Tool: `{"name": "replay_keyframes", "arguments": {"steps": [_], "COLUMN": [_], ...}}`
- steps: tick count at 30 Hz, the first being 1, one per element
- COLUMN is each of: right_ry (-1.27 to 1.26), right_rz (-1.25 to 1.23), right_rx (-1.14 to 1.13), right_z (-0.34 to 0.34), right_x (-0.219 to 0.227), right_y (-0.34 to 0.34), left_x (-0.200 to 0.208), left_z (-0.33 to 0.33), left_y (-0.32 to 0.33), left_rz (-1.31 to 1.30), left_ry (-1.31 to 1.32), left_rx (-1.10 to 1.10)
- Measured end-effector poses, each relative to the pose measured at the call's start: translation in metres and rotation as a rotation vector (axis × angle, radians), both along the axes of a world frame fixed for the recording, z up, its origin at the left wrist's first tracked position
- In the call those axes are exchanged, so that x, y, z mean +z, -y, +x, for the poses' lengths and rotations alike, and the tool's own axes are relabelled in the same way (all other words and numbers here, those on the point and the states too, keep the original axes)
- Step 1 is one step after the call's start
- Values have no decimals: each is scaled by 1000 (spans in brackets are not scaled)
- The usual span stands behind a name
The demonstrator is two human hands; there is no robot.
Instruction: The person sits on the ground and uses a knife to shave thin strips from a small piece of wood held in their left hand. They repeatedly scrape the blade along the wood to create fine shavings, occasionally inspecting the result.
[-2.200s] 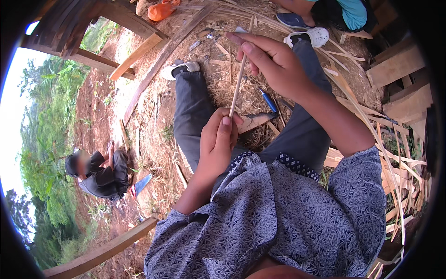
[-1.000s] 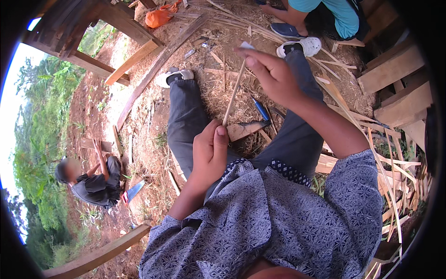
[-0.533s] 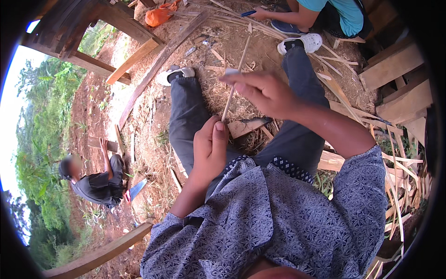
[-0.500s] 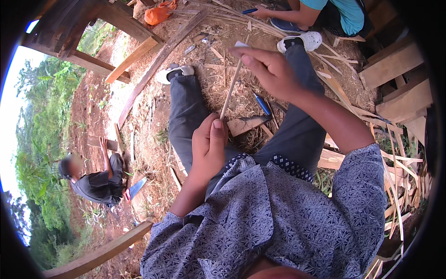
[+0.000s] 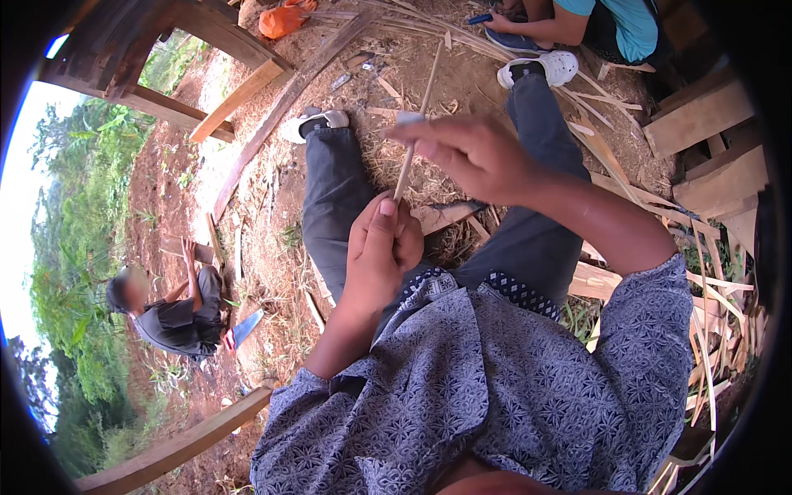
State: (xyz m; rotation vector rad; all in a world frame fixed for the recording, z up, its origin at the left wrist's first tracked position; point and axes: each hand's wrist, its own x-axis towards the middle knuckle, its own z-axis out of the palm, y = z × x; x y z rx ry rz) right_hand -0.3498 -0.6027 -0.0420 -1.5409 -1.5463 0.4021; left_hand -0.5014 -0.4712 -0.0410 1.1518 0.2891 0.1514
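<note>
A thin, pale wooden stick (image 5: 431, 78) slants up and away from my left hand (image 5: 381, 252), whose fingers are wrapped round its lower end with the thumb on top. Across the stick's middle lies my right hand (image 5: 478, 157), pinching a small pale grey piece (image 5: 410, 119) against it between thumb and fingers. What that piece is made of I cannot make out. Below my right hand, a flat wood offcut (image 5: 437, 218) rests on the ground between my legs. A dark blade (image 5: 464, 206) lies at its edge, partly covered by that hand.
A person in a turquoise shirt (image 5: 615, 29) sits at the far right, holding something blue. Another in dark clothes (image 5: 177, 322) sits at the left beside a saw (image 5: 243, 328). Wood strips (image 5: 701, 330) pile up at right. A long plank (image 5: 280, 115) and an orange bag (image 5: 283, 22) lie ahead.
My right hand has slid down the stick toward my left hand with the grey piece. It now covers the blue handle that showed on the ground. The left hand keeps its grip.
</note>
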Motion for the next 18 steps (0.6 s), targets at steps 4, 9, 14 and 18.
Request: {"name": "replay_keyframes", "arguments": {"steps": [4,9,14,18], "right_ry": [-85,-71,-2,-69], "right_rz": [-55,-146,99,195], "right_rx": [-35,-44,-155,-345], "right_z": [6,9,13,48], "right_x": [7,8,-2,5], "right_y": [0,-2,-5,-17], "left_x": [10,8,15,17], "left_z": [-5,-4,-6,-3], "left_y": [2,-6,0,-2], "left_rz": [-181,-323,-439,-462], "left_ry": [5,-30,-13,-4], "left_rx": [-52,-79,-127,-142]}}
